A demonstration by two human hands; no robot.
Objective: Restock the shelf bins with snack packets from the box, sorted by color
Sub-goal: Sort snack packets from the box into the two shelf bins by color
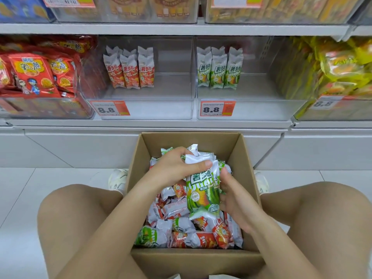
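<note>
An open cardboard box stands on the floor between my knees, full of several red and green snack packets. Above the pile, both hands hold a green packet upright. My left hand grips its white top edge with the thumb across it. My right hand curls round its right side. On the shelf ahead, a clear bin holds red packets standing in rows at its left. The clear bin beside it holds green packets in the same way.
A bin of large red bags sits at the far left, a bin of yellow bags at the far right. Price tags reading 8.8 hang on the bin fronts. More stocked bins fill the shelf above. My white shoes flank the box.
</note>
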